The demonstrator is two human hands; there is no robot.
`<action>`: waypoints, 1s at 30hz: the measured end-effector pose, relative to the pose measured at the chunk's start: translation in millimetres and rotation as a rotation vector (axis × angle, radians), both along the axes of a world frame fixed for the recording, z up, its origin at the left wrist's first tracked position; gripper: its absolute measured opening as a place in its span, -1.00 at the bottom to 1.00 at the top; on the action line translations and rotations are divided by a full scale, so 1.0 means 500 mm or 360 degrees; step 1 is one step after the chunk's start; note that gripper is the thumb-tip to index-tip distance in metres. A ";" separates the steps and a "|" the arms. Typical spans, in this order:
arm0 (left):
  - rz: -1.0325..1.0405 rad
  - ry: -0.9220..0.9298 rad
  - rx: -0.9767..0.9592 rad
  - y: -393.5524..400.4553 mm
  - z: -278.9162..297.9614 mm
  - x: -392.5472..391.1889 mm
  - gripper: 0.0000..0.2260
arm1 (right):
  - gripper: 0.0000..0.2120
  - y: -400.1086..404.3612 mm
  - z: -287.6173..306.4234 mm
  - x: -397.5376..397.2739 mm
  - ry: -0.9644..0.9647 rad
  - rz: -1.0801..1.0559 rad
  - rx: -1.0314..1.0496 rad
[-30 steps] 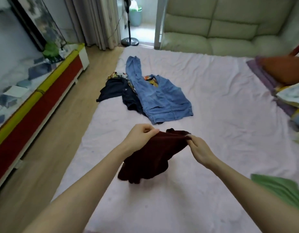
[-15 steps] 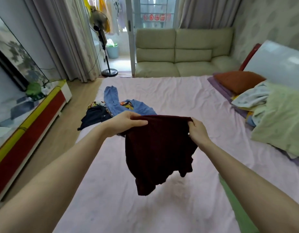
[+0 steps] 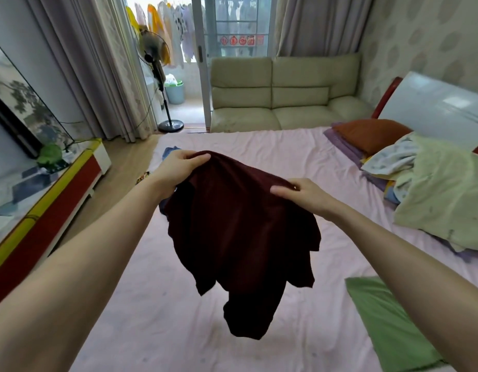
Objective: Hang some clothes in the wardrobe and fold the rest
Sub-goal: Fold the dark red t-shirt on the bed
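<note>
Maroon garment [image 3: 240,232] hangs in mid-air above the pink bed [image 3: 157,331], held up by both of our hands at its top edge. Our left hand [image 3: 178,167] grips the cloth at the upper left, its fingers [image 3: 197,157] curled over a bunched fold. Our right hand [image 3: 305,194] pinches the upper right part of the same edge, thumb on the near side and fingers tucked behind the fabric. Between the two hands the edge sags a little, and the rest of the garment drapes downward in loose, uneven folds, its lowest corner clear of the sheet.

Behind the garment, at the far left side of the bed, we see only scraps of a pile of other clothes [image 3: 169,151]: a bit of blue denim above our left hand and a patterned piece [image 3: 142,177] by the left wrist. Most of that pile is hidden by the cloth and our arm.

On the near right of the bed lies a green cloth [image 3: 388,326], flat on the sheet and partly covered by our right forearm. At the head of the bed, on the right, sit an orange pillow [image 3: 372,135] and a pale green quilt [image 3: 444,194] heaped over printed bedding. A beige sofa [image 3: 283,95] stands past the far edge of the bed, and a standing fan [image 3: 157,76] stands by the curtains near the balcony door. A low red and yellow cabinet [image 3: 44,208] runs along the left wall.
</note>
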State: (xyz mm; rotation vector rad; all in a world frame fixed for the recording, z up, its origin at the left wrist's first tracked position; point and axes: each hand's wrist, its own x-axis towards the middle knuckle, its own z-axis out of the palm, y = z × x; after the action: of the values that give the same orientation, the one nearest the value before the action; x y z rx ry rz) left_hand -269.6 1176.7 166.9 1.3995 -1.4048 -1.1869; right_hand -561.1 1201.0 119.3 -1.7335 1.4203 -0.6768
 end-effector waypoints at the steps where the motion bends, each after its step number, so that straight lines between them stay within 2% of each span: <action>1: 0.0062 -0.0009 -0.0061 -0.005 -0.004 0.002 -0.82 | -0.71 0.003 0.001 0.000 0.0133 0.0120 0.0072; 3: 0.0210 -0.0030 -0.0160 -0.016 -0.022 0.008 -0.85 | -0.82 0.002 0.005 0.005 0.0433 0.0201 0.0170; 4: 0.0282 -0.0171 -0.0221 -0.021 -0.038 0.017 -0.85 | -0.83 0.000 0.007 0.015 0.0442 0.0159 0.0249; 6: 0.0389 -0.0734 -0.0332 -0.027 -0.073 0.030 -0.82 | -0.83 0.000 0.017 0.048 0.0047 -0.0078 0.0490; 7: 0.0394 -0.0905 -0.0327 -0.022 -0.087 0.034 -0.76 | -0.86 -0.001 0.025 0.070 -0.0257 -0.0257 0.0582; 8: 0.0344 -0.0911 -0.0268 -0.010 -0.096 0.033 -0.67 | -0.87 -0.006 0.033 0.094 -0.0549 -0.0433 0.0643; 9: 0.0226 -0.0798 -0.0186 0.006 -0.103 0.028 -0.59 | -0.83 -0.012 0.046 0.115 -0.0793 -0.0566 0.0687; 11: -0.0161 -0.0520 -0.0076 0.049 -0.110 0.004 -0.56 | -0.75 -0.030 0.064 0.147 -0.1112 -0.0707 0.0735; 14: -0.0518 0.0144 0.0269 0.116 -0.130 -0.031 -0.61 | -0.76 -0.050 0.073 0.175 -0.1393 -0.0858 0.0773; 15: -0.0554 0.0226 0.0335 0.132 -0.141 -0.035 -0.63 | -0.79 -0.050 0.071 0.185 -0.1448 -0.0909 0.0779; 18: -0.0403 0.0123 0.0224 0.147 -0.182 -0.039 -0.79 | -0.81 -0.048 0.054 0.195 -0.1424 -0.1004 0.0727; 20: -0.0160 0.0337 0.0248 0.144 -0.180 -0.034 -0.87 | -0.86 -0.044 0.045 0.188 -0.1460 -0.1040 0.0700; 23: 0.0054 0.0667 0.0341 0.127 -0.144 -0.019 -0.79 | -0.98 -0.028 0.026 0.167 -0.1527 -0.0977 0.0650; 24: 0.0065 0.0684 0.0329 0.121 -0.128 -0.015 -0.78 | -0.92 -0.020 0.018 0.161 -0.1468 -0.0909 0.0612; 28: 0.0086 0.0590 0.0302 0.101 -0.063 -0.015 -0.79 | -0.60 0.032 0.005 0.150 -0.0673 -0.0426 0.0084; 30: 0.0162 0.0617 0.0365 0.090 -0.046 -0.023 -0.86 | -0.56 0.070 0.002 0.160 -0.0516 -0.0191 -0.0120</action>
State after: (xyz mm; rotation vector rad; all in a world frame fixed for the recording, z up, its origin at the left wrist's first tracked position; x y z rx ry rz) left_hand -281.2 1221.7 144.1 1.2870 -0.9417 -1.4935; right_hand -481.1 1235.9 120.4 -1.5197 1.2910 -1.0373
